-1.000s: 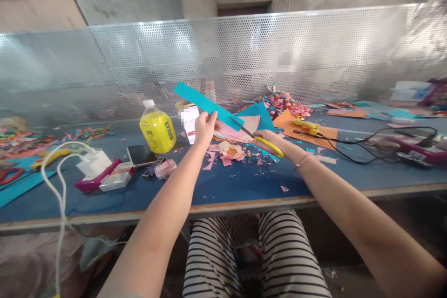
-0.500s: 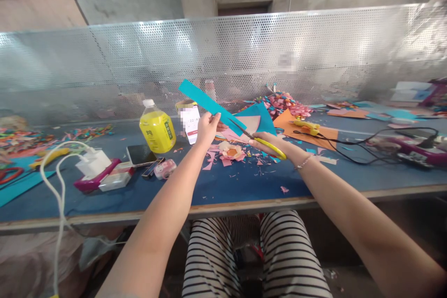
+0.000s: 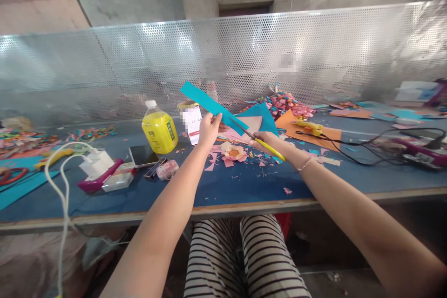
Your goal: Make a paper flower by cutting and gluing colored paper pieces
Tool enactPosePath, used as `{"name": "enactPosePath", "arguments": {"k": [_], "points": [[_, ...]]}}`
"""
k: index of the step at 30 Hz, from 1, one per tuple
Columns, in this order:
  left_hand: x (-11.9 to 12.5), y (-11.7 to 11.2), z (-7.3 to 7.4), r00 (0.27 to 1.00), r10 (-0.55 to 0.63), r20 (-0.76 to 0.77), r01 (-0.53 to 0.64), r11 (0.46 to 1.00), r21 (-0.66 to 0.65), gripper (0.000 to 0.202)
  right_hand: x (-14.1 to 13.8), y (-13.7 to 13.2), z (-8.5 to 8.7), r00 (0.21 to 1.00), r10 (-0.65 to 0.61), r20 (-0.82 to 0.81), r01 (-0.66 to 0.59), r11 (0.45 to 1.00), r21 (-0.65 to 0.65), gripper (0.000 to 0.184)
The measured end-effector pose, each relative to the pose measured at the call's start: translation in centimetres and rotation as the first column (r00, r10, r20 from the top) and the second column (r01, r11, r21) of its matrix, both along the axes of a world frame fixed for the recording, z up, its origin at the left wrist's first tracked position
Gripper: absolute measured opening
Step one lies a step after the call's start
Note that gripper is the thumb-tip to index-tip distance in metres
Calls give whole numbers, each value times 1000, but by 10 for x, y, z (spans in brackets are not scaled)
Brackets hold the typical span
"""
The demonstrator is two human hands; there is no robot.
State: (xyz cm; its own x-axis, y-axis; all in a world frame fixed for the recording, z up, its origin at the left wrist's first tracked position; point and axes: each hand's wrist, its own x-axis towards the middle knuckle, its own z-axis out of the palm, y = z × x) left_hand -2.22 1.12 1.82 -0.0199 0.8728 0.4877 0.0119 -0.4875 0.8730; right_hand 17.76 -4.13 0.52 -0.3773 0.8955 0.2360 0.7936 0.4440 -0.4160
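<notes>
My left hand (image 3: pixel 211 126) pinches a blue paper strip (image 3: pixel 199 97) near its middle, holding it slanted above the table. Yellow-handled scissors (image 3: pixel 268 148) are in my right hand (image 3: pixel 267 143), its fingers partly hidden behind the handles. The blades meet the strip's lower right end; they look nearly closed there. Below the hands lies a pale pink paper flower (image 3: pixel 233 152) with an orange centre, amid small pink scraps. Pink and blue paper sheets (image 3: pixel 267 118) lie behind the right hand.
Left of my hands stand a yellow-liquid bottle (image 3: pixel 159 128), a phone (image 3: pixel 194 125) with a lit screen and a power strip (image 3: pixel 99 178) with white cables. At right, a yellow glue gun (image 3: pixel 307 126) rests on orange paper (image 3: pixel 324 136). A perforated metal panel (image 3: pixel 139 65) rises behind.
The scissor handles have come closer together, and the blades have closed further at the strip's end. The legs beneath the table have moved closer together. Both hands stay nearly in place.
</notes>
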Motion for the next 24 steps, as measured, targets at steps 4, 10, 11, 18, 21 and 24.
{"name": "enactPosePath", "arguments": {"k": [4, 10, 11, 18, 21, 24], "points": [[-1, 1, 0, 1000, 4, 0, -4, 1000, -14, 29, -1, 3, -2, 999, -38, -22, 39, 999, 27, 42], [0, 0, 2, 1000, 5, 10, -5, 1000, -30, 29, 3, 7, -3, 996, -61, -70, 63, 997, 39, 47], [0, 0, 2, 1000, 7, 20, -7, 1000, -28, 29, 4, 8, -4, 995, -57, -79, 61, 997, 45, 48], [0, 1, 2, 998, 47, 34, -47, 999, -10, 29, 9, 11, -8, 999, -29, -36, 32, 996, 82, 51], [0, -1, 2, 998, 54, 9, -54, 998, 16, 29, 10, 10, -7, 1000, 8, 0, -8, 995, 95, 51], [1, -4, 3, 998, 62, -12, -62, 998, 17, 28, 11, 9, -7, 999, 30, 27, -32, 996, 78, 50]]}}
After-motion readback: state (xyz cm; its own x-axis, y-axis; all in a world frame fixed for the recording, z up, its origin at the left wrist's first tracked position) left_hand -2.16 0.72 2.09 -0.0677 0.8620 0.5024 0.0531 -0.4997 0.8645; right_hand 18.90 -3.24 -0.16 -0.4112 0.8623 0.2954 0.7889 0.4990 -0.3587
